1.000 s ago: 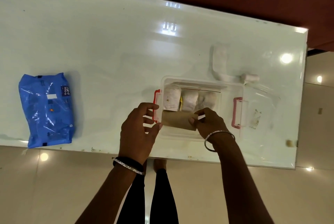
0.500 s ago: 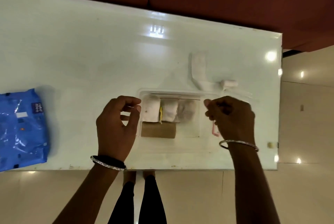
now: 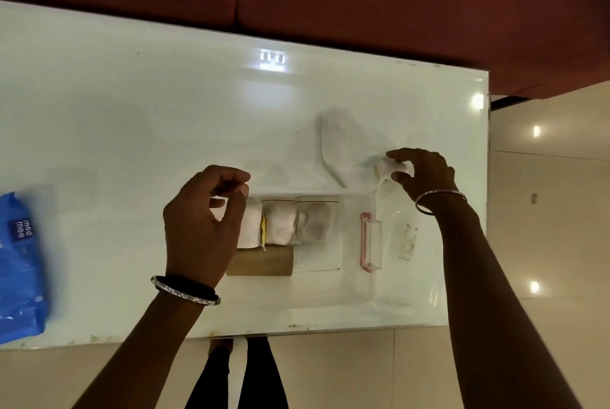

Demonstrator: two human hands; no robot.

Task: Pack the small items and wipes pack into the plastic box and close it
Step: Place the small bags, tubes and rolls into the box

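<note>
A clear plastic box [image 3: 353,286] with a pink latch [image 3: 367,241] sits open near the table's front edge. Inside lie white rolled bundles [image 3: 279,223], a greyish bundle [image 3: 315,222] and a brown cardboard piece [image 3: 264,262]. My left hand [image 3: 203,225] hovers over the box's left end, fingers curled and apart, holding nothing. My right hand [image 3: 424,174] is past the box's far right corner, its fingers pinched on a small white roll [image 3: 384,167]. The blue wipes pack [image 3: 18,270] lies at the far left of the table.
A white folded item [image 3: 333,148] lies on the table just behind the box. A clear plastic sheet with small bits [image 3: 407,240] lies right of the box. The table's right edge [image 3: 488,177] is close to my right hand. Legs show below the front edge.
My right hand left the box's right latch and moved back and right onto the small white roll. My left hand stayed by the box's left end. The view shifted right.
</note>
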